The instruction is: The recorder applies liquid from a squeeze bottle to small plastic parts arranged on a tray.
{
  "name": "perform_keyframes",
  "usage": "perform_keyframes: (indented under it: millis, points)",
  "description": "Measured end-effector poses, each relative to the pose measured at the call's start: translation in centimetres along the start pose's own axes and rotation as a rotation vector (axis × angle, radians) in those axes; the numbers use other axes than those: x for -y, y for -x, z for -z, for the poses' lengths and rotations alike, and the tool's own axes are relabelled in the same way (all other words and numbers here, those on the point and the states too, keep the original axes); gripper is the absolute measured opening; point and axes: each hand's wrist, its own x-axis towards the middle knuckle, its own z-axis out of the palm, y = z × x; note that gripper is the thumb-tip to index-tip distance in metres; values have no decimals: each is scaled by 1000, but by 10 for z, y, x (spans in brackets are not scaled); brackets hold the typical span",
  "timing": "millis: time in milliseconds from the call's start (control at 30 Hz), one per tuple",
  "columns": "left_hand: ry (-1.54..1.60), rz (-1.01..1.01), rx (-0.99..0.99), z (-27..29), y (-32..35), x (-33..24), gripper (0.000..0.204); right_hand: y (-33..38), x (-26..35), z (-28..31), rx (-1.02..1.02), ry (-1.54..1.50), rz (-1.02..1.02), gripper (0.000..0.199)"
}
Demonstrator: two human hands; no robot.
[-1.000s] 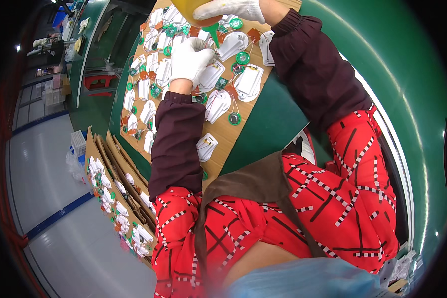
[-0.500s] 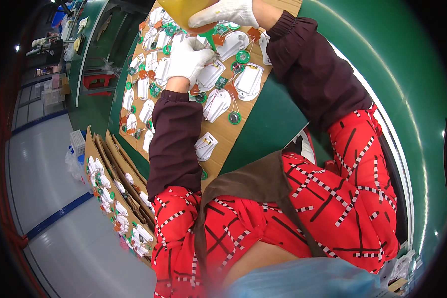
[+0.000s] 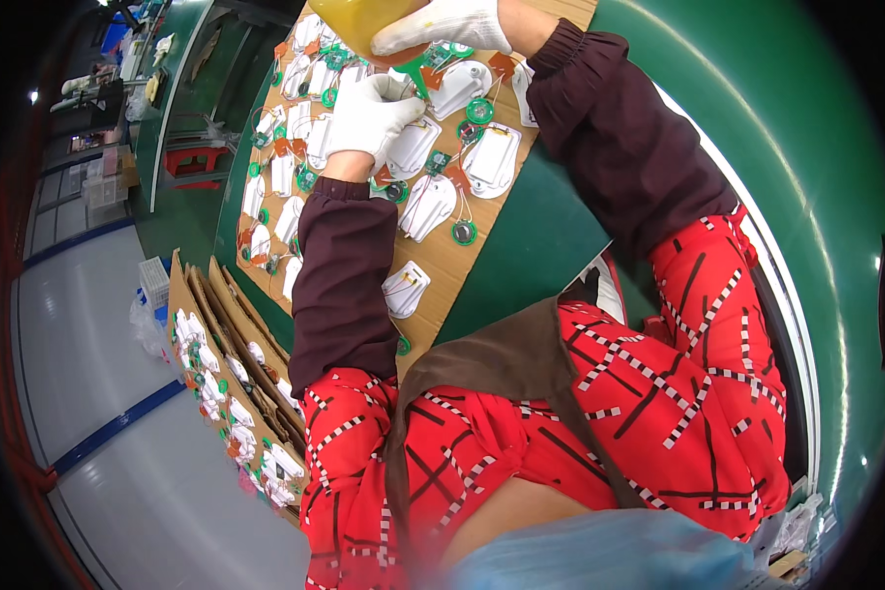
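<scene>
right hand (image 3: 449, 25): yellow bottle (image 3: 352, 14) held | left hand (image 3: 368, 120): curled; grasp cannot be told | white case (image 3: 462, 88) to right could be smeared if nozzle (image 3: 418, 77) is jolted

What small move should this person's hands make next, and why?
Probably a gentle squeeze of the yellow bottle: the right hand grips it, its green nozzle points downward, and the tip sits close to the left hand, near white pieces.
</scene>
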Motion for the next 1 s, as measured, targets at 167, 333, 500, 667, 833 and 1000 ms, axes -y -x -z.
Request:
perform_keyframes:
  millis: [167,333,500,667,833,1000]
  points:
    - [63,23,-15,1,-1,8,26,-1,-3,0,2,-18,8,79]
    - [-22,43,-42,0,1,2,25,-4,-7,2,9,52,-51,76]
    - [-24,48,-63,-1,2,4,24,-5,-13,1,19,-71,-64,68]
    - [38,6,-87,-3,0,14,24,-7,-16,0,98,-215,-79,66]
    - [45,18,-73,-2,1,12,25,-9,-24,-5,182,-284,81,66]
    - [41,20,-88,-3,3,9,25,-5,-13,2,136,-202,-7,65]
